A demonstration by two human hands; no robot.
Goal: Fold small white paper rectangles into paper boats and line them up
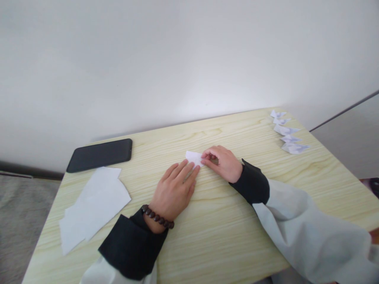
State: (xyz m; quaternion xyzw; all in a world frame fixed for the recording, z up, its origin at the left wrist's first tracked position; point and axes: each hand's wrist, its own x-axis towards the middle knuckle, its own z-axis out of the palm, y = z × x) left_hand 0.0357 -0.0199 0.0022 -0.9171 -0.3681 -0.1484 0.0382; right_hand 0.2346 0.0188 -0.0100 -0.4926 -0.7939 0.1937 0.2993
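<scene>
A small folded piece of white paper [194, 156] lies on the table between my hands. My left hand [175, 187] is laid flat, its fingers stretched out and the fingertips resting on the paper's near edge. At the paper's right end, my right hand [222, 162] pinches the corner between thumb and fingers. The fingertips cover part of that corner, so its folds are hard to make out.
Several folded white paper figures [295, 148] stand in a row at the table's far right. Loose white paper sheets [94, 201] overlap at the left, below a black phone [100, 155]. A white wall [189, 59] rises behind the wood-grain table [207, 240].
</scene>
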